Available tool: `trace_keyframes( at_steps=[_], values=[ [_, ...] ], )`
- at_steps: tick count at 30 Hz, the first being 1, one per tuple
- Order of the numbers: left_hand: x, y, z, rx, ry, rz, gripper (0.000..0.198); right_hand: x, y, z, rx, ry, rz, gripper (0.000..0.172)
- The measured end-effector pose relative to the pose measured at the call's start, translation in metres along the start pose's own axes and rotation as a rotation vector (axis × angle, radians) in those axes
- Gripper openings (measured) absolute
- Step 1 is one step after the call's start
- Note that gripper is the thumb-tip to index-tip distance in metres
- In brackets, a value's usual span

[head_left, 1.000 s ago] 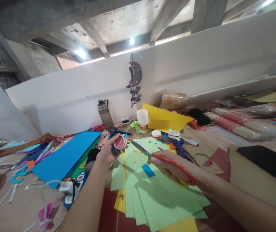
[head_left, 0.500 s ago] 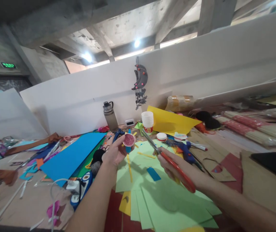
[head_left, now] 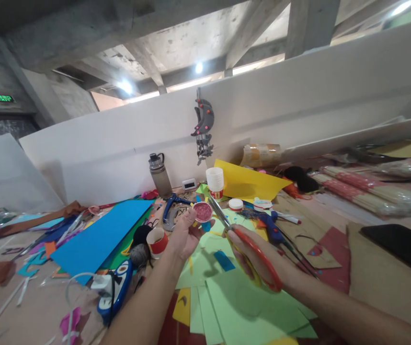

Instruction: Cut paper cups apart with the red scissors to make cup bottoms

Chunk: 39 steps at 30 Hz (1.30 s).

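My left hand [head_left: 187,233] pinches a small round red disc [head_left: 202,212] between thumb and fingertips, held up over the table. My right hand [head_left: 259,261] grips red-handled scissors [head_left: 243,239], fingers through the loops. The blades point up and left and are slightly apart, with their tips right beside the disc. Under both hands lie fanned light green paper sheets [head_left: 237,302] with a small blue scrap [head_left: 223,260] on them.
A blue sheet [head_left: 99,235], a red-banded paper cup [head_left: 157,241], a stack of white cups [head_left: 215,180], a yellow sheet [head_left: 248,182], a grey water bottle [head_left: 159,175], a blue glue gun [head_left: 273,230] and scraps crowd the table. A dark tablet [head_left: 403,247] lies right. A white wall stands behind.
The scissors have swung up and closer, so the blade tips now sit beside the disc. My left hand has turned the disc toward the blades. A red-banded cup has come into view.
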<state>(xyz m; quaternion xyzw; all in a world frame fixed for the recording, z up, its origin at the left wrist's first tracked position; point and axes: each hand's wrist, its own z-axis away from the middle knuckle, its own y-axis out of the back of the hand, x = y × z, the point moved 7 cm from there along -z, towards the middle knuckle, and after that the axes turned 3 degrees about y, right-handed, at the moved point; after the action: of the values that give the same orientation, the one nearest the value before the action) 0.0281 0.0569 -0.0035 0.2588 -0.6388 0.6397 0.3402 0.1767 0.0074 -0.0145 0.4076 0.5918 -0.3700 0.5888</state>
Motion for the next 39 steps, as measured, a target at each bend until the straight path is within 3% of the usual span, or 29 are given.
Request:
trace_keyframes(
  at_steps=[8, 21, 33, 39],
  values=[
    [-0.008, 0.003, 0.000, 0.049, 0.031, 0.004, 0.017, 0.005, 0.003, 0.000, 0.017, 0.021, 0.026, 0.042],
    [-0.010, 0.002, -0.001, 0.009, 0.024, -0.020, 0.022, 0.005, 0.005, -0.003, 0.000, 0.015, 0.055, 0.042],
    [-0.011, 0.000, -0.001, -0.005, 0.038, -0.010, 0.021, 0.001, 0.005, 0.001, 0.025, -0.025, 0.008, 0.042],
    [-0.014, 0.000, -0.001, -0.009, 0.036, 0.016, 0.022, 0.003, 0.003, 0.004, 0.073, -0.121, -0.066, 0.043]
  ],
)
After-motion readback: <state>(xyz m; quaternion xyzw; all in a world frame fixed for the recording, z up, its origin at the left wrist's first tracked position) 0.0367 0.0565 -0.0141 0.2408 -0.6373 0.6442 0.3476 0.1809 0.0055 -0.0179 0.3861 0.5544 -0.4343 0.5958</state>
